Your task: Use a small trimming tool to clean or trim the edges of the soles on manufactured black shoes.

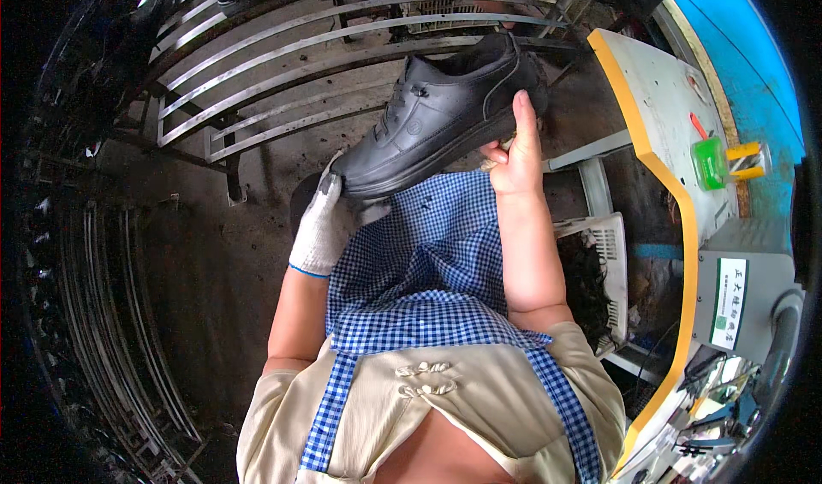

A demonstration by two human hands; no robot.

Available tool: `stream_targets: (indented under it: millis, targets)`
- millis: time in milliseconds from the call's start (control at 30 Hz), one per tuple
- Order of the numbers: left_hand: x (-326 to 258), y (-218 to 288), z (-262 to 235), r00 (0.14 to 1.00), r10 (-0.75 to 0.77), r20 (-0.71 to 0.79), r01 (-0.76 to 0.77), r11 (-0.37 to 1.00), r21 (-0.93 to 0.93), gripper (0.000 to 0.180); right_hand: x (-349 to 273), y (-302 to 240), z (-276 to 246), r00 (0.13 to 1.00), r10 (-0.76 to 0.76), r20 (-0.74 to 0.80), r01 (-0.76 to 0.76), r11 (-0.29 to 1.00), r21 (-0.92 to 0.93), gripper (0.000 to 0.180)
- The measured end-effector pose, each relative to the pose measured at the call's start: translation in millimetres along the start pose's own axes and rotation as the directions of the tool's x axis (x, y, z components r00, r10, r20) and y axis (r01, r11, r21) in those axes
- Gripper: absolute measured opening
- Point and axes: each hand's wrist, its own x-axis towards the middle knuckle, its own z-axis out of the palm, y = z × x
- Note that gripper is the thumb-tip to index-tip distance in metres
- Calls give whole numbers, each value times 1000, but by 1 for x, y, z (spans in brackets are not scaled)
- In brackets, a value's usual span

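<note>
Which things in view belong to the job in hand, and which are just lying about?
In the job:
- black lace-up shoe, held in both hands
- left hand, white-gloved, at the toe
- right hand, near the heel

Apparently just lying about, untouched:
- green object on the yellow-edged table
- white basket with dark contents
- metal rack ahead

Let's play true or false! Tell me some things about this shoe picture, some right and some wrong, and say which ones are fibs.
1. The left hand and the right hand hold one shoe. True.
2. The shoe is bright red. False: it is black.
3. The left hand wears a white glove. True.
4. The toe is at the right hand. False: the left hand is at the toe.
5. The apron is checked blue and white. True.
6. The yellow-edged table stands on the left side. False: it stands on the right.
</note>
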Motion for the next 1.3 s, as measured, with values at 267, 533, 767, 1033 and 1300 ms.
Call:
stream_targets:
  millis: [267, 533, 767, 1033, 1300]
  targets:
    - [1, 7, 5, 847, 517, 125, -401, 466, 789, 64, -10, 4, 10, 990, -57, 129, 78, 983, -166, 48]
    - [-18, 46, 61, 855, 132, 502, -464, 629, 623, 41, -26, 6, 43, 659, 38, 751, 543, 667, -510, 93]
    - [2, 16, 19, 979, 135, -155, -93, 964, 247, 25, -34, 1, 5, 769, 19, 639, 562, 455, -690, 81]
    - [-10, 21, 36, 987, -43, -155, 23, 992, -123, 27, -40, -24, -3, 703, -8, 711, 697, 204, -687, 57]
    - [-16, 3, 22, 941, 332, -67, -262, 839, 477, 33, -73, -42, 31, 511, -79, 856, 838, -177, -516, 40]
